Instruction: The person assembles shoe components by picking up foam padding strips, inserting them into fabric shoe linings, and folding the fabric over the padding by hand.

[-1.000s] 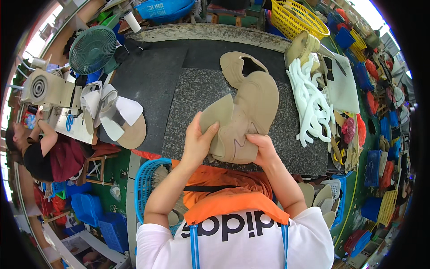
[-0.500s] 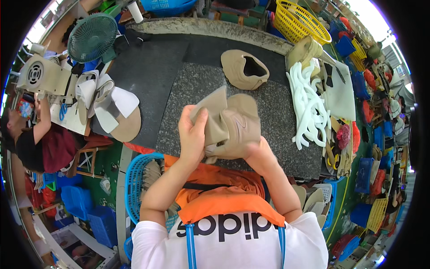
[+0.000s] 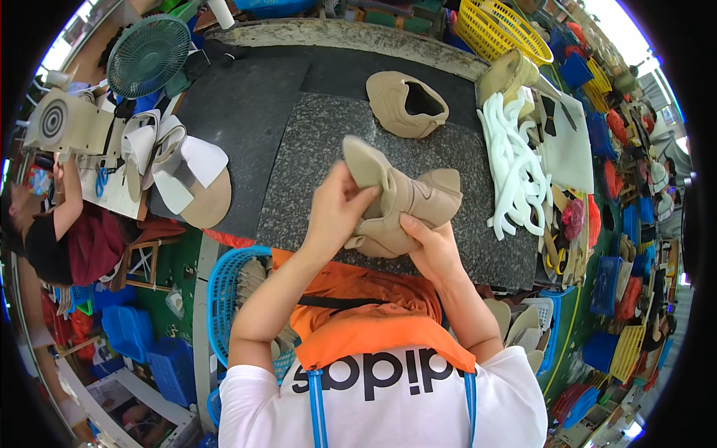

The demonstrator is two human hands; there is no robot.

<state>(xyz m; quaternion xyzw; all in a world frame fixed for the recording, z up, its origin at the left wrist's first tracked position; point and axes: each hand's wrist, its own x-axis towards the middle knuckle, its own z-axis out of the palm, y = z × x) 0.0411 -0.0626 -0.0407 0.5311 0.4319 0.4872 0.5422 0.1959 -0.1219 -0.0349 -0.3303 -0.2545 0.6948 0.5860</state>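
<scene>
A beige shoe upper (image 3: 407, 205) is held in both hands above the near part of the stone-topped bench. My left hand (image 3: 334, 205) pinches the upper's left end, where a flap stands up. My right hand (image 3: 435, 250) grips the underside from the right, its thumb lying on the near face. Past my hands, a second beige shoe upper (image 3: 407, 104) rests on the bench, its dark opening showing.
White foam strips (image 3: 515, 172) lie heaped on the right. At the left are pale shoe pieces (image 3: 187, 168), a green fan (image 3: 149, 56) and a person (image 3: 75, 216) at a machine. Blue baskets (image 3: 220, 299) stand below the bench's near edge.
The held upper has turned and tilted to the right. Its left flap has folded from a broad upright sheet to a narrower tip. My right thumb now shows on the near face.
</scene>
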